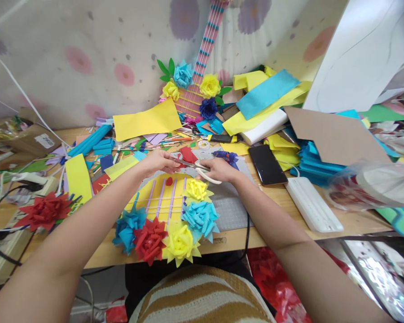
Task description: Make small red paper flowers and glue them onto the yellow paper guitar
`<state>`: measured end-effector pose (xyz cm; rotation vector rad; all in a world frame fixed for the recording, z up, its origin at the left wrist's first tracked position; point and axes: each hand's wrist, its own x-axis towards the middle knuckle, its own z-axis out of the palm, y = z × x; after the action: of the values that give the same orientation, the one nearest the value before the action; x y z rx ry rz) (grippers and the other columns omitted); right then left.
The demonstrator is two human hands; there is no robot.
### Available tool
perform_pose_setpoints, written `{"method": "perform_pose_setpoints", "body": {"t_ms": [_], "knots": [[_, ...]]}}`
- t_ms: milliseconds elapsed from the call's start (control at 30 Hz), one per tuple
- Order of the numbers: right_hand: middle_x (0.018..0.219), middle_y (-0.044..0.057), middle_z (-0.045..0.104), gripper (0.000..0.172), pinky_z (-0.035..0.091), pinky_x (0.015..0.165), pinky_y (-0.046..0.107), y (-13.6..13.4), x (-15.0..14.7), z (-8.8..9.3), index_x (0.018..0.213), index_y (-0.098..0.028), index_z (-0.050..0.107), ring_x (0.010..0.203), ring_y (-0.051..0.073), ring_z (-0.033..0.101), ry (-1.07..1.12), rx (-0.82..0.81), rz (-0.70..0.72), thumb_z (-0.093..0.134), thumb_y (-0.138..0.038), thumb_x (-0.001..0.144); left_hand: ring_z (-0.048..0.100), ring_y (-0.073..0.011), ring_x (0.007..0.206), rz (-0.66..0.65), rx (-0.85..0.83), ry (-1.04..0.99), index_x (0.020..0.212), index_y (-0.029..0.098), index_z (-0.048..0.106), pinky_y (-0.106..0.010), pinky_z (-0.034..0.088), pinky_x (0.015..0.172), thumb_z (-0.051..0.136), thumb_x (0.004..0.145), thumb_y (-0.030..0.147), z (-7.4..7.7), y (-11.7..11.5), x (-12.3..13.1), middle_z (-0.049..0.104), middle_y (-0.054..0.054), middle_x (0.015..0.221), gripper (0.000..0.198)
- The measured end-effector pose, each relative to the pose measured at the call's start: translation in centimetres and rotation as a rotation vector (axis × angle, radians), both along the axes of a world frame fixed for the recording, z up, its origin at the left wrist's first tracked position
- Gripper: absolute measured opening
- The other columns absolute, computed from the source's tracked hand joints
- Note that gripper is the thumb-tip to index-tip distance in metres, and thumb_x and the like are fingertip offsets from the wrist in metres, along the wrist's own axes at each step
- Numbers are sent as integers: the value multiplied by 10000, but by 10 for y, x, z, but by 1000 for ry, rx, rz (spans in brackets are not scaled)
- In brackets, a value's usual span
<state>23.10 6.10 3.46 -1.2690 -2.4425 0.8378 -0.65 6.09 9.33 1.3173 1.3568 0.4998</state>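
Observation:
My right hand (220, 170) grips white-handled scissors (207, 172), their blades pointing left toward my left hand (160, 162). The fingers of my left hand are pinched close to the blade tips; what they hold is too small to make out. Just behind the blades is a piece of red paper (188, 154). Below both hands lies a yellow guitar-shaped craft piece (164, 193) with lilac strips and pale strings. Along its near edge are paper flowers: a red flower (150, 240), a yellow flower (181, 244) and a light blue flower (202, 219), among others.
A blue glue gun (226, 157) rests beyond my right hand on a grey mat (235, 197). To the right are a black phone (267, 164) and a white power bank-like box (313, 204). A pink craft guitar (188, 98) leans at the back. Paper scraps surround everything.

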Motion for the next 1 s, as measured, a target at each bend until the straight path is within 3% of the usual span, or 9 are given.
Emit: {"method": "perform_pose_setpoints", "body": {"t_ms": [167, 500, 833, 1000], "knots": [[683, -4, 576, 433, 301, 596, 232, 1, -1, 0, 787, -157, 635, 662, 131, 476, 133, -93, -8, 618, -578, 685, 683, -193, 656, 22, -2, 26, 624, 130, 728, -265, 541, 614, 857, 424, 331, 0, 2, 0, 726, -111, 682, 311], [710, -19, 561, 426, 390, 508, 244, 1, -21, -1, 766, -188, 474, 546, 92, 482, 692, -351, -148, 756, -449, 582, 687, -196, 683, 51, -56, -62, 543, 129, 645, -282, 543, 631, 875, 396, 318, -1, -1, 20, 704, -79, 642, 332], [682, -38, 529, 472, 372, 535, 240, 1, -32, -1, 744, -191, 453, 608, 96, 480, 787, -353, -202, 793, -422, 511, 687, -213, 728, 70, -119, -87, 535, 126, 614, -310, 550, 663, 885, 356, 289, -7, 1, 29, 690, -66, 667, 363], [650, -51, 497, 454, 352, 528, 240, 0, -31, 0, 740, -191, 448, 582, 90, 460, 779, -431, -187, 773, -422, 524, 684, -220, 790, -27, -183, -83, 646, 140, 681, -284, 541, 627, 872, 410, 354, -1, 2, 21, 725, -94, 786, 372]]}}
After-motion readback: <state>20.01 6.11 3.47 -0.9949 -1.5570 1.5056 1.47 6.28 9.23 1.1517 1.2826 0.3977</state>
